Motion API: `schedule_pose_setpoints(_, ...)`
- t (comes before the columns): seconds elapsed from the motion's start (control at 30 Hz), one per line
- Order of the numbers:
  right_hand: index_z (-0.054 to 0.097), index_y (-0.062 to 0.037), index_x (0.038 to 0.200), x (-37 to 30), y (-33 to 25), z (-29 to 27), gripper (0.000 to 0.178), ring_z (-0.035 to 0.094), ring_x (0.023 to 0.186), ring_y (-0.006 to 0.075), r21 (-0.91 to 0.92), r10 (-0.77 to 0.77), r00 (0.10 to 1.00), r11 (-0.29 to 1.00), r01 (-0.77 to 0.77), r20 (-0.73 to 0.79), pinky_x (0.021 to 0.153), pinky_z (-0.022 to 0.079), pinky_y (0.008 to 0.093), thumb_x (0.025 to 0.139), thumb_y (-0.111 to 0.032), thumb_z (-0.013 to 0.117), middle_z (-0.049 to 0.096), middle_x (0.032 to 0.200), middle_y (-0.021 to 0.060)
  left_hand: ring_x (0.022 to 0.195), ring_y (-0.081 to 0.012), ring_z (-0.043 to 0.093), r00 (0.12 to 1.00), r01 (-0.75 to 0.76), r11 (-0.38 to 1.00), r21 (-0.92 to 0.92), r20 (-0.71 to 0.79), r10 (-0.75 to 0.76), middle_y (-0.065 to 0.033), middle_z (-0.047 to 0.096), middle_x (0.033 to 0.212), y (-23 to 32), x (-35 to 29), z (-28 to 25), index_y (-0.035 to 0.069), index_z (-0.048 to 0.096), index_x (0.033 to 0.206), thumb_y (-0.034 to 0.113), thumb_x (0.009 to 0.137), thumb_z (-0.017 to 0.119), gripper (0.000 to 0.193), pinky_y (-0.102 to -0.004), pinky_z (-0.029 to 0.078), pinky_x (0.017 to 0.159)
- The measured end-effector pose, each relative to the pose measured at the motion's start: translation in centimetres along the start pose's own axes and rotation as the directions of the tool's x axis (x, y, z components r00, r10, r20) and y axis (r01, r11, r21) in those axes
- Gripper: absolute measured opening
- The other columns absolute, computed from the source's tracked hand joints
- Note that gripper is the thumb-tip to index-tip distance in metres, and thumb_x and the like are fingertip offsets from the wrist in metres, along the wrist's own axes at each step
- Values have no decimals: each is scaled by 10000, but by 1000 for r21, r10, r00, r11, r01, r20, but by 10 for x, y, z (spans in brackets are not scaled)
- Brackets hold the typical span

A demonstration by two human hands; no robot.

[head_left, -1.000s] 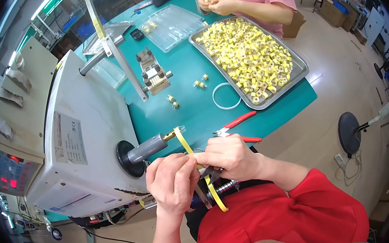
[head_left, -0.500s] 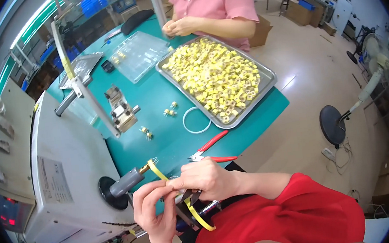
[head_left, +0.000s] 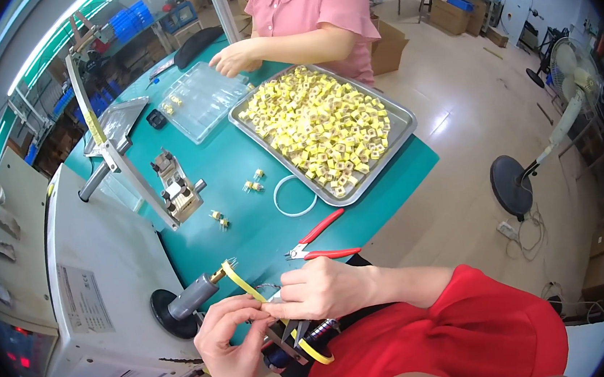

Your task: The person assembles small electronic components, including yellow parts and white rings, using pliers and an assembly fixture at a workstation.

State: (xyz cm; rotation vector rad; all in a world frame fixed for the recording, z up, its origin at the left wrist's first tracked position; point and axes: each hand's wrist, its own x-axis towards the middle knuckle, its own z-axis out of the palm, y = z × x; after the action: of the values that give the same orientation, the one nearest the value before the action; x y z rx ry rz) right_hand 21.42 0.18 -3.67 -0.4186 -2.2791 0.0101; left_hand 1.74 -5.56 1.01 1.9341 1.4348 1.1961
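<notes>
A narrow yellow tape (head_left: 243, 282) runs from a small pinned part on the brass tip of the winding machine's grey spindle (head_left: 194, 295) down to my hands. My left hand (head_left: 223, 339) pinches the tape between thumb and fingers. Against its fingertips, my right hand (head_left: 326, 288) is closed, its fingertips at the tape too. Two dark pointed blades (head_left: 297, 328) of a small hand tool stick out under my right hand; its handle is hidden. Below them the tape curves (head_left: 316, 352) past a dark cylindrical holder (head_left: 323, 333). Red-handled cutters (head_left: 319, 238) lie open just beyond my right hand.
A metal tray (head_left: 413, 123) heaped with yellow coil parts stands beyond. Loose pinned parts (head_left: 252, 182), a white ring (head_left: 279, 204), a metal fixture (head_left: 177, 186) and a clear plastic box (head_left: 201, 125) rest on the green table. Opposite, a person in pink (head_left: 307, 13) works.
My view has shifted slightly. My hands remain together at the tape, the left slightly lower. The co-worker's hands have parted from each other and reach over the clear plastic box.
</notes>
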Motion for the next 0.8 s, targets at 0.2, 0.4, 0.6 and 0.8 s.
schedule_pose_setpoints(0.2,693,-91,1043,-3,-3,-2,204,575,702,118,-43,-9,1000,999,10,25,511,466,272,854,-131,629,538,723,-22,1100,-350,650,989,-130,975,180,91,115,-114,674,1054,5,-6,3,22,618,867,-81,711,744,225,-416,526,883)
schedule_pose_setpoints(0.4,697,-109,1165,0,6,4,418,594,682,158,141,127,992,982,-125,-7,482,466,303,748,-101,688,558,717,7,1051,-339,644,990,-91,963,255,-81,115,-151,641,1024,2,-11,-5,9,576,889,-104,805,644,157,-409,503,907)
schedule_pose_setpoints(0.6,721,-65,1065,5,30,-5,346,677,857,259,195,399,914,905,-379,-72,711,566,350,730,-13,785,665,994,108,1103,-342,585,955,-77,916,394,-234,180,-133,624,1152,-48,22,0,63,617,1188,-69,840,642,373,-440,440,977)
schedule_pose_setpoints(0.8,729,-59,1015,37,34,17,262,649,776,169,419,394,919,840,-344,-34,592,507,266,771,36,709,684,956,80,911,-216,626,961,-164,781,602,-80,264,-38,662,960,-49,29,1,125,699,1055,247,793,763,296,-339,431,783)
